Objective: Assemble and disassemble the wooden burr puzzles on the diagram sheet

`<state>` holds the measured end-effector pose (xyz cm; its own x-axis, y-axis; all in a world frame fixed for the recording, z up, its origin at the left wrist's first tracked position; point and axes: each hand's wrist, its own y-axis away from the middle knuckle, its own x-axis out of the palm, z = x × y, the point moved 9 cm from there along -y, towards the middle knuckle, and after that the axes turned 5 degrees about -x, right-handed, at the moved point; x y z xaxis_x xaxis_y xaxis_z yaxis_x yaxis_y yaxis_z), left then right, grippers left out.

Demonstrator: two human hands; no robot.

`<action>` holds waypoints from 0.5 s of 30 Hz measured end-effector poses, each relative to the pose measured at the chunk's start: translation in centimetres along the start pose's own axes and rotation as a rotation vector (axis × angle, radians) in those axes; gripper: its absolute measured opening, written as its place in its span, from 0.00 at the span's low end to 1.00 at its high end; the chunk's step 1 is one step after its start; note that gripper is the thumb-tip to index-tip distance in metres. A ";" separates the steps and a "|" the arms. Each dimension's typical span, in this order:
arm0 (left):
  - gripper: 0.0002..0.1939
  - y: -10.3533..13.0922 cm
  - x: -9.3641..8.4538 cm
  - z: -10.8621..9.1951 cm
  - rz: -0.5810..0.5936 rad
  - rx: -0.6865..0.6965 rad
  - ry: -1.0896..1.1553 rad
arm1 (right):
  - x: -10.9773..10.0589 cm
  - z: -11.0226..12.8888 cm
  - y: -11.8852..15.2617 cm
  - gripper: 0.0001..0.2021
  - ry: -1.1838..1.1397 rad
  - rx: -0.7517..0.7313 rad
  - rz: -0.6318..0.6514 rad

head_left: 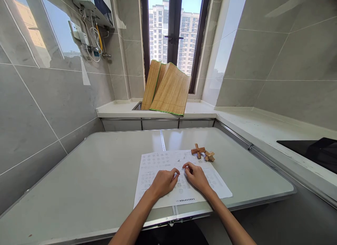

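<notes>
A large white printed sheet (163, 201), covered with small diagrams and lines of text, lies flat on the folding table. My left hand (164, 182) rests over its middle, fingers curled loosely inward with nothing visible in them. Facing it, a small gap away, my right hand (196, 176) also lies on the paper. Its fingers are bent and somewhat apart, and I see nothing held there. Beyond the right hand, at the sheet's far right corner, sits a reddish-brown wooden cross-shaped puzzle (198, 151). A lighter interlocking wooden puzzle (209, 156) is right beside it.
The pale folding table (79, 181) has a centre seam and metal edging. Behind it, a bamboo mat (171, 88) leans against the window on a white counter (244, 122). A black bag (321, 152) lies at the right. A water heater (93, 7) hangs upper left.
</notes>
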<state>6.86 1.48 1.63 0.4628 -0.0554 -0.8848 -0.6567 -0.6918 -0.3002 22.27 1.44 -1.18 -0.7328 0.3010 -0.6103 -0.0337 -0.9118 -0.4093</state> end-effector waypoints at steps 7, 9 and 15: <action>0.10 0.0 0.0 0.0 -0.002 0.005 -0.002 | -0.9 -1.9 -0.1 0.13 -0.017 0.071 -0.123; 0.10 0.0 0.0 0.0 -0.005 0.014 -0.002 | -2.0 -2.8 -0.1 0.15 -0.005 0.105 -0.239; 0.11 0.0 0.0 0.1 -0.012 0.025 0.007 | -5.5 -4.4 1.1 0.17 0.115 0.163 -0.626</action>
<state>6.78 1.49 1.62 0.4746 -0.0521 -0.8786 -0.6657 -0.6743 -0.3196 29.25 -0.03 -1.21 -0.4639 0.8082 -0.3627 -0.5395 -0.5825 -0.6079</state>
